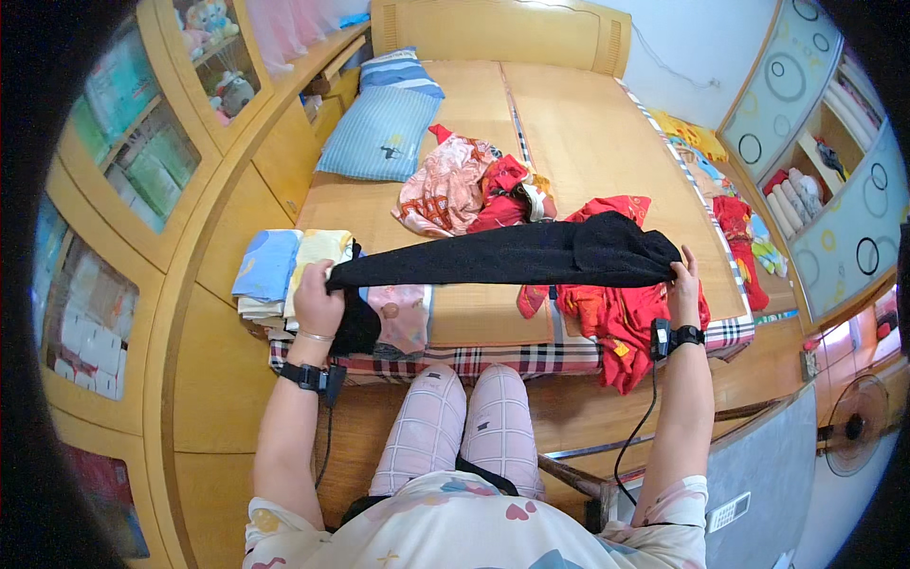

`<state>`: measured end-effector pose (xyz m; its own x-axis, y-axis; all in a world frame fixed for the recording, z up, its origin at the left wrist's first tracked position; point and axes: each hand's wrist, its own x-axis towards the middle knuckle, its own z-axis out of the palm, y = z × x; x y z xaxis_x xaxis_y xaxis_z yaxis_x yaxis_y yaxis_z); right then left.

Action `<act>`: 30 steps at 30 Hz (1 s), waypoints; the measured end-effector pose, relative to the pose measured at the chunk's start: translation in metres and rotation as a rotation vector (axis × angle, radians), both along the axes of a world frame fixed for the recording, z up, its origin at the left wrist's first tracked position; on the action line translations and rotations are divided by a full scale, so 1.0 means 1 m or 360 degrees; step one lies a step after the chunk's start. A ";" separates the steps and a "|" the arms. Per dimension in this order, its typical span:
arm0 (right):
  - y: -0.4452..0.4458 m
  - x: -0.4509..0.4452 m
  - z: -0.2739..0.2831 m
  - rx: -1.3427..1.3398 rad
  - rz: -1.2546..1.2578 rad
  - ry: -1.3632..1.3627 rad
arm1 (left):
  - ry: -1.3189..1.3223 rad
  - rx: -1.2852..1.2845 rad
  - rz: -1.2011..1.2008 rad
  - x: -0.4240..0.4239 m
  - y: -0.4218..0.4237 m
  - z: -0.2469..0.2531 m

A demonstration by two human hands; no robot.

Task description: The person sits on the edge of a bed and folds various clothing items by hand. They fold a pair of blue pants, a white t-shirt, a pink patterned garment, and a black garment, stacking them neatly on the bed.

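Observation:
Stretched level between my two hands is a black cloth garment point(483, 254), long and narrow like folded trousers. My left hand point(317, 299) grips its slim end. At the wider, bunched end, my right hand point(684, 279) pinches the lower corner with some fingers raised. Below my left hand lies more black cloth point(357, 323); whether it belongs to the same garment I cannot tell. Folded blue cloth point(266, 263) and folded yellow cloth point(320, 245) top stacks just beyond my left hand. Red patterned clothing point(618, 320) lies partly under the garment and hangs over the bed's edge.
The bed point(590, 128) has a woven mat and plaid sheet. Crumpled pink-and-red clothes point(455, 181) and a blue pillow point(384, 131) lie farther back. Wooden cabinets point(220, 370) line the left. A grey tabletop point(761, 455) with a remote control point(728, 512) and a fan point(857, 425) stand right.

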<state>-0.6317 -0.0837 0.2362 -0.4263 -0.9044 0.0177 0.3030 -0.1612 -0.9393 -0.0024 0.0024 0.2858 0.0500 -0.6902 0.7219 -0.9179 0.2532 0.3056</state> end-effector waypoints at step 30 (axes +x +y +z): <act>0.110 0.404 -0.088 -0.0332 0.1037 0.1933 | -0.0095 0.1041 0.0022 -0.052 0.063 -0.151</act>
